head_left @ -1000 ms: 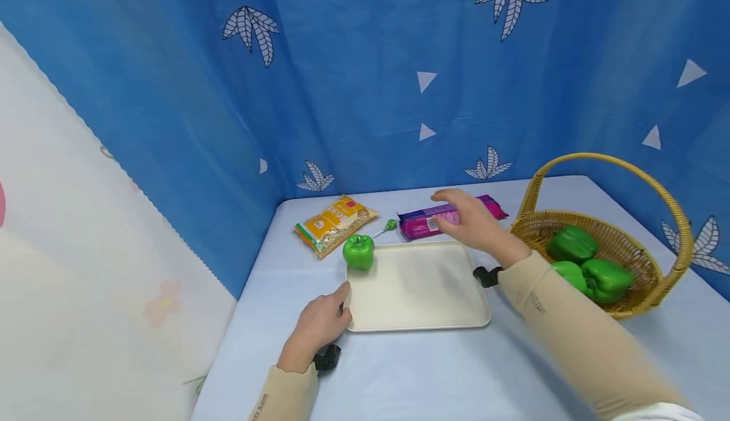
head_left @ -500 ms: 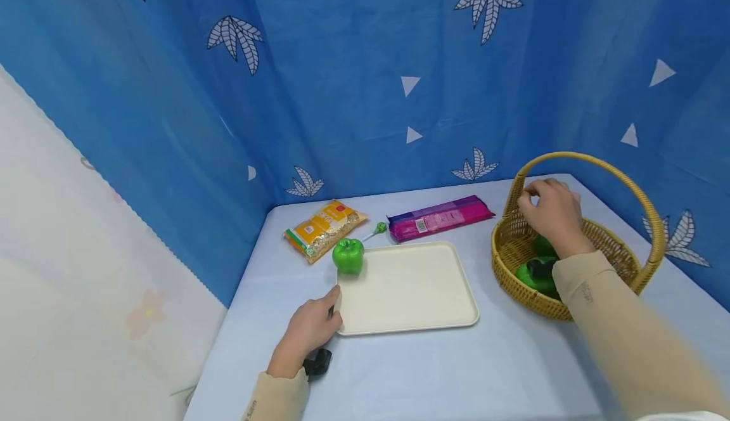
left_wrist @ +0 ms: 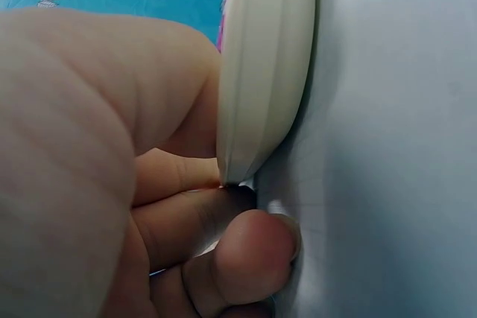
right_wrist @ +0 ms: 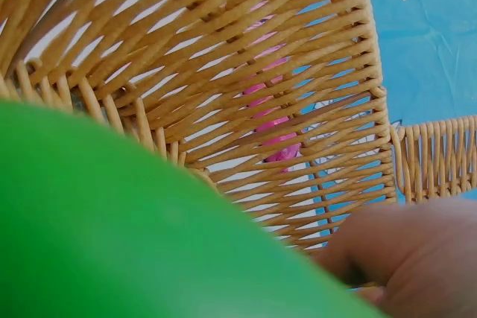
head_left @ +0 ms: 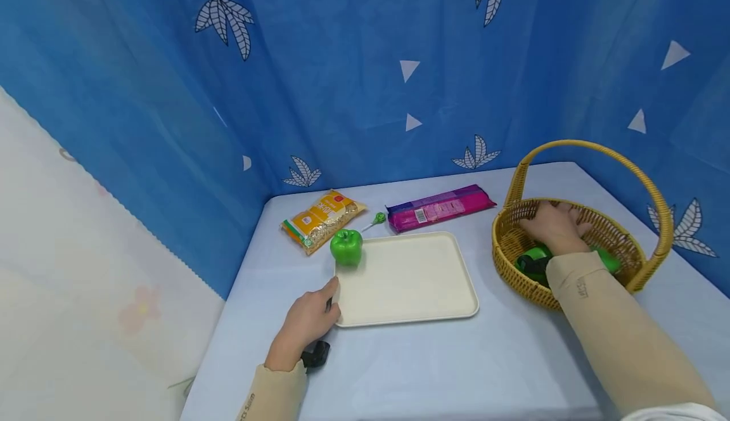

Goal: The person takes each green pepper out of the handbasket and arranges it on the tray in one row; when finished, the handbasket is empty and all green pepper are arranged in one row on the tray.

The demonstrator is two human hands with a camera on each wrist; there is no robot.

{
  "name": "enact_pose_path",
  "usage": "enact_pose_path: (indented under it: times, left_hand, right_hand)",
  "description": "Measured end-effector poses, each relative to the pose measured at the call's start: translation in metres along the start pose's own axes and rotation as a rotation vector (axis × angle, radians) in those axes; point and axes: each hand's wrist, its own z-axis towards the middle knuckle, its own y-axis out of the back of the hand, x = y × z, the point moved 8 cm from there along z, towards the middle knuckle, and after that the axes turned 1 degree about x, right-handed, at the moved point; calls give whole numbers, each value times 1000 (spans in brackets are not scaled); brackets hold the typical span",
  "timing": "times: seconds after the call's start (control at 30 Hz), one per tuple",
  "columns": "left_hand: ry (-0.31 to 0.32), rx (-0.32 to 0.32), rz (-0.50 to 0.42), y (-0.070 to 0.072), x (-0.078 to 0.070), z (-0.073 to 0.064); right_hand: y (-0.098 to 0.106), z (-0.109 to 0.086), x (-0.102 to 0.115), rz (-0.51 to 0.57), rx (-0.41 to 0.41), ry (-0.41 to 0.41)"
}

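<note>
My left hand (head_left: 308, 321) holds the left edge of a cream tray (head_left: 410, 275); in the left wrist view the thumb lies against the tray's rim (left_wrist: 264, 57), with the other fingers curled below it. A green bell pepper (head_left: 346, 247) sits at the tray's far left corner. Over on the right, my right hand (head_left: 552, 224) reaches down inside a wicker basket (head_left: 502, 262) of green bell peppers (head_left: 608, 259). Its fingertips are hidden, so a grip cannot be made out. A pepper (right_wrist: 112, 236) fills the near part of the right wrist view, blurred.
Behind the tray lie a yellow bag of grain (head_left: 322, 220), a green lollipop (head_left: 376, 219) and a long purple-pink packet (head_left: 440, 208). The basket's tall handle (head_left: 599, 146) arches above my right hand. A blue curtain (head_left: 342, 91) closes off the back.
My right hand has moved from above the purple-pink packet rightward to the basket, then down among the peppers. My left hand has stayed at the tray's edge. The head view has shifted slightly.
</note>
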Motion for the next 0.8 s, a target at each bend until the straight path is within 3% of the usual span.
enact_pose_path:
  times: [0.2, 0.53, 0.8]
  left_hand:
    - [5, 12, 3, 2, 0, 1]
    - [-15, -9, 34, 3, -4, 0]
    - [7, 10, 38, 4, -4, -1]
  right_hand:
    - [-4, -1, 2, -36, 41, 4]
    - [-13, 5, 26, -61, 88, 278]
    - [-15, 6, 33, -34, 95, 354]
